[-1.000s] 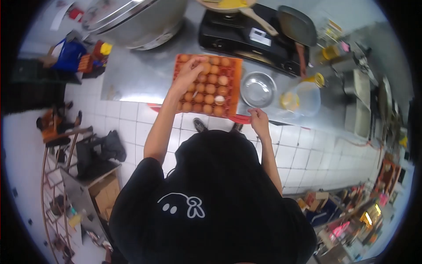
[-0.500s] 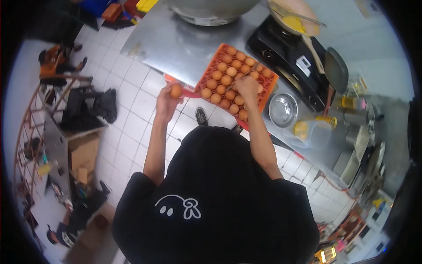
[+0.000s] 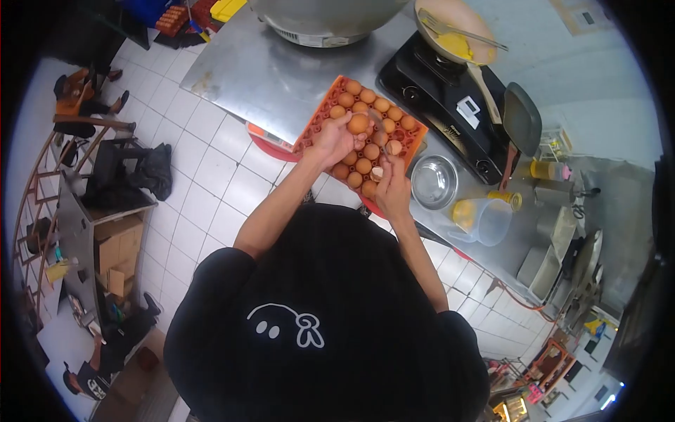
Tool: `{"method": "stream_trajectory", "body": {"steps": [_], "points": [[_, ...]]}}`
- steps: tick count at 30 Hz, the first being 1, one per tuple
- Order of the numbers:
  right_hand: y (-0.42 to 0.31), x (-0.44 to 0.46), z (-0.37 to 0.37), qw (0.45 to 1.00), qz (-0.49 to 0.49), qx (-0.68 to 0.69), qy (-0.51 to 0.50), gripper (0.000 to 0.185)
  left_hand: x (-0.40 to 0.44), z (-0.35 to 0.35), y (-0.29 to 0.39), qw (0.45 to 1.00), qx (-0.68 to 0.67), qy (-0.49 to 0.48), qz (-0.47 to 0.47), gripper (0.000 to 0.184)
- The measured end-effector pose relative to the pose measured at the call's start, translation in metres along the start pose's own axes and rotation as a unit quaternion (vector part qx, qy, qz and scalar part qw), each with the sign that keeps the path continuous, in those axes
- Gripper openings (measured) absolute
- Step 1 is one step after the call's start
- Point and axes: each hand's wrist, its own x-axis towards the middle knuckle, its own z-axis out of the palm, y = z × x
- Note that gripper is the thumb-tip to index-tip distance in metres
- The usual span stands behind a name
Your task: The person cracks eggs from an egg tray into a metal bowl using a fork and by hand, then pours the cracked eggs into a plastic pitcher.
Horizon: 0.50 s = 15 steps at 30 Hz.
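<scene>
My left hand (image 3: 334, 143) is closed around a brown egg (image 3: 358, 124), holding it above the orange egg tray (image 3: 301, 138). Beside it, my right hand (image 3: 392, 188) grips a slim metal utensil (image 3: 384, 141); its far end lies near the held egg, and I cannot tell its exact kind. Rows of brown eggs (image 3: 354, 86) fill much of the tray. Cracked eggshells (image 3: 394, 148) sit in its cups close to my right hand. Both hands and the held egg hide part of the tray's middle.
A steel bowl (image 3: 434, 182) and a clear plastic jug (image 3: 493, 221) with yellow contents stand right of the tray. Behind is a black stove (image 3: 422, 91) with a pan (image 3: 427, 29) of yellow food. A large pot (image 3: 323, 17) stands at the back. Another person (image 3: 105, 373) is lower left.
My left hand has brought the egg from the tray's left side to over the tray. My right hand has drawn back toward the tray's near right edge, with the utensil showing more clearly.
</scene>
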Motion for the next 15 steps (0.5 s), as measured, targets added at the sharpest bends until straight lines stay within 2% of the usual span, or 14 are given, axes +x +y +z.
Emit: {"method": "stream_trajectory", "body": {"steps": [2, 3, 5, 6, 8, 9, 11, 15], "points": [[0.003, 0.000, -0.003, 0.994, -0.045, 0.030, 0.097, 0.015, 0.005, 0.009, -0.005, 1.000, -0.002, -0.004, -0.010, 0.039], [0.007, 0.000, -0.001, 0.993, -0.043, 0.032, 0.103, 0.015, 0.008, 0.011, -0.007, 1.000, 0.003, -0.005, -0.013, 0.039], [0.019, -0.002, 0.004, 0.997, 0.045, -0.054, -0.025, 0.014, 0.014, 0.015, -0.012, 1.000, -0.007, -0.015, -0.010, 0.039], [0.017, -0.003, 0.003, 0.997, 0.047, -0.054, -0.023, 0.014, 0.017, 0.012, -0.016, 1.000, -0.006, -0.016, -0.012, 0.039], [0.015, -0.003, 0.002, 0.998, -0.007, 0.011, 0.056, 0.012, 0.022, 0.007, -0.021, 1.000, 0.003, 0.009, -0.012, 0.039], [0.017, -0.004, 0.002, 0.998, -0.007, 0.013, 0.054, 0.012, 0.020, 0.009, -0.022, 1.000, 0.003, 0.012, -0.010, 0.039], [0.022, -0.002, 0.003, 0.997, 0.064, -0.042, -0.029, 0.017, 0.019, 0.013, -0.022, 1.000, 0.009, -0.007, -0.002, 0.038], [0.020, 0.000, 0.002, 0.998, 0.052, 0.014, -0.018, 0.018, 0.018, 0.006, -0.023, 1.000, 0.021, 0.005, 0.008, 0.038]]}}
